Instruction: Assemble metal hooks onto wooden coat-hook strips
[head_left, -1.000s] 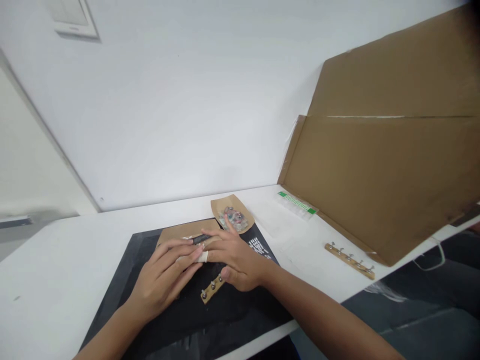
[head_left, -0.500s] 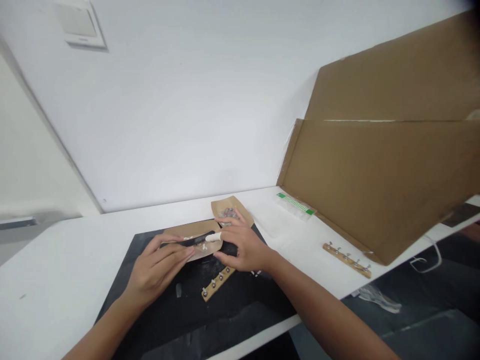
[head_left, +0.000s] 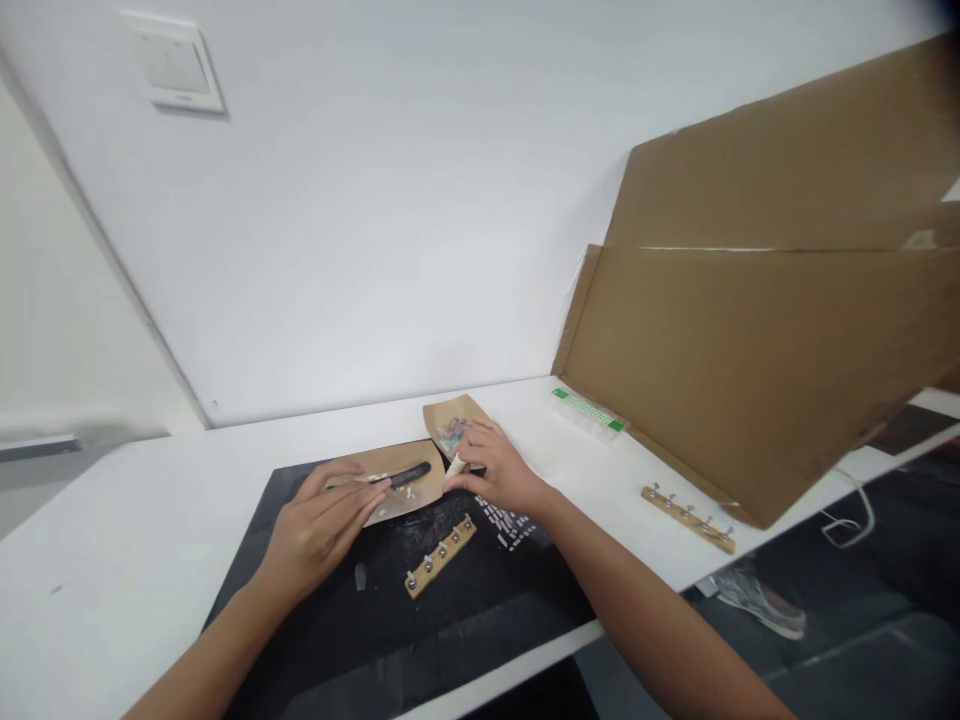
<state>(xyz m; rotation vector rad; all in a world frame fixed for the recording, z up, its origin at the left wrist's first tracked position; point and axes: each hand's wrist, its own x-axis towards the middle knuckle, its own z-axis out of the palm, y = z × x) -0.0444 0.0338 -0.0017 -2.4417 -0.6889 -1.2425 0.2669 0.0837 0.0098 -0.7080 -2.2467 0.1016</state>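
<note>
My left hand (head_left: 319, 520) is closed around a slim black stick-shaped tool (head_left: 411, 474), whose rounded end points right. It is over a brown paper tray (head_left: 429, 492) that holds small white bits. To the right is my right hand (head_left: 499, 472), thumb and index finger drawn together beside the tray's right edge. A white cover or small tube (head_left: 454, 468) shows at its index fingertip; whether anything is pinched there is unclear. A second brown tray (head_left: 466, 404), with small shiny pieces, lies behind this hand. In front is a wooden strip with metal studs (head_left: 441, 558).
A black mat (head_left: 360, 640) covers part of the white table (head_left: 82, 540). Small white rectangles (head_left: 514, 525) lie on the mat. Farther right are another studded strip (head_left: 688, 520), a clear green-marked box (head_left: 589, 412) and a large cardboard box (head_left: 720, 370). A person's shoe (head_left: 757, 600) shows below the table.
My right hand has moved slightly right, away from the black tool's end, and its thumb and index finger have come together. My left hand keeps the tool in about the same place.
</note>
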